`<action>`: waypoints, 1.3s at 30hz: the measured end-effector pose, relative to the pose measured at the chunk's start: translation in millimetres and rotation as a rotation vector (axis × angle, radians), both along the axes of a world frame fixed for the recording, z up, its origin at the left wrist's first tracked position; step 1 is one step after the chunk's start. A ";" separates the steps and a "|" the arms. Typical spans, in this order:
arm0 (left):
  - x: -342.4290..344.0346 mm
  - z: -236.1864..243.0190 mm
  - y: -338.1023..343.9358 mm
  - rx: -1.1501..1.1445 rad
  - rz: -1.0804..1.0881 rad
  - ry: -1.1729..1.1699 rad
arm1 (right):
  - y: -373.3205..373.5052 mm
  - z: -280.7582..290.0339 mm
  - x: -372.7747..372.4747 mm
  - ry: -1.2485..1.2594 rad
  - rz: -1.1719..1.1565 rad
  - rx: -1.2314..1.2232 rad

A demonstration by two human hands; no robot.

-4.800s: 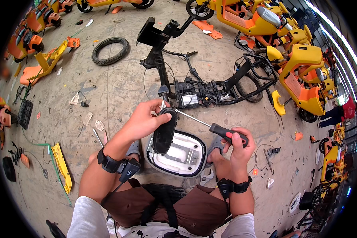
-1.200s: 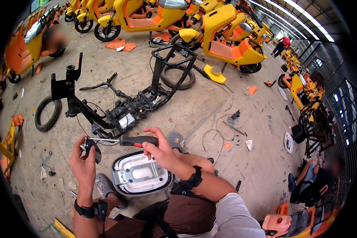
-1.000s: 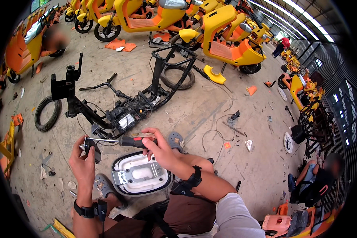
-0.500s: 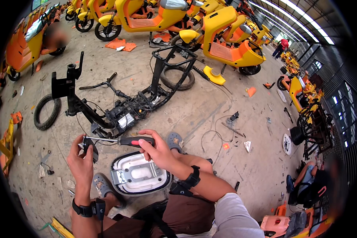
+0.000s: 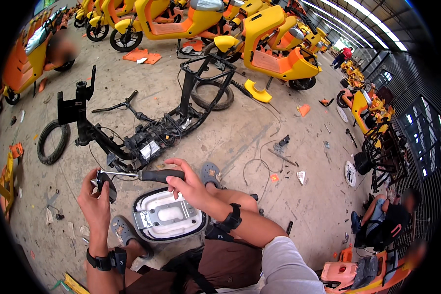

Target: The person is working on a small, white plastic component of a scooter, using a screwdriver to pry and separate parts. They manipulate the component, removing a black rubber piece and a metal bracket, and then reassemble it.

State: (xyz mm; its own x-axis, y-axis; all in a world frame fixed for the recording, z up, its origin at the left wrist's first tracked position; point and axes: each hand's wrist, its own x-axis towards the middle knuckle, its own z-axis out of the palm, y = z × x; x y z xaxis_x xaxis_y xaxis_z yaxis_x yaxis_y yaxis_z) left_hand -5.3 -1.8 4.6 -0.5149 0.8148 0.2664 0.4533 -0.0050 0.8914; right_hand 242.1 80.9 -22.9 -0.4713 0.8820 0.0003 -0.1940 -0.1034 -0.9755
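Observation:
My left hand (image 5: pixel 94 198) is closed round a small black rounded part (image 5: pixel 106 185), whose kind I cannot make out. A screwdriver (image 5: pixel 154 175) with a dark handle lies in the grip of my right hand (image 5: pixel 187 183). Its metal shaft points left, and the tip meets the upper edge of the black part. Below my hands, on the floor between my feet, rests an upturned scooter seat (image 5: pixel 169 214) with a white underside and a metal bracket.
A stripped black scooter frame (image 5: pixel 149 139) lies just ahead, with loose tyres (image 5: pixel 54 141) beside it. Yellow-orange scooters (image 5: pixel 274 46) stand beyond. Cable (image 5: pixel 245 169) and scraps litter the floor on the right. One person (image 5: pixel 384 218) sits at the right; another (image 5: pixel 343 57) is far off.
The screwdriver's handle has turned in my right hand, and its red patch no longer shows. The whole view has shifted slightly. Both hands keep their hold.

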 end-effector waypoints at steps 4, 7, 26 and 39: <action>-2.1 -2.4 -0.2 0.034 0.008 0.005 | 0.5 6.8 -1.9 -0.058 -0.004 -0.025; -2.6 -1.0 -2.1 0.016 0.000 0.035 | 7.0 10.6 3.4 -0.054 0.087 -0.270; 0.8 3.1 -3.2 0.010 -0.012 -0.017 | 2.0 13.0 7.5 -0.131 0.112 -0.260; 0.2 0.4 -3.6 -0.009 -0.017 0.007 | 1.8 15.0 -1.0 -0.010 -0.052 -0.085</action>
State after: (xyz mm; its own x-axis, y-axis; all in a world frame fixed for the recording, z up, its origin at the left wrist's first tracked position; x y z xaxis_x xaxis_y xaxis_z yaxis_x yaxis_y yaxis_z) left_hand -5.0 -5.4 5.0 -0.4991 0.8257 0.2628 0.4594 -0.0050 0.8882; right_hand 241.0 82.8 -7.9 -0.4242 0.9020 -0.0800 -0.1917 -0.1758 -0.9656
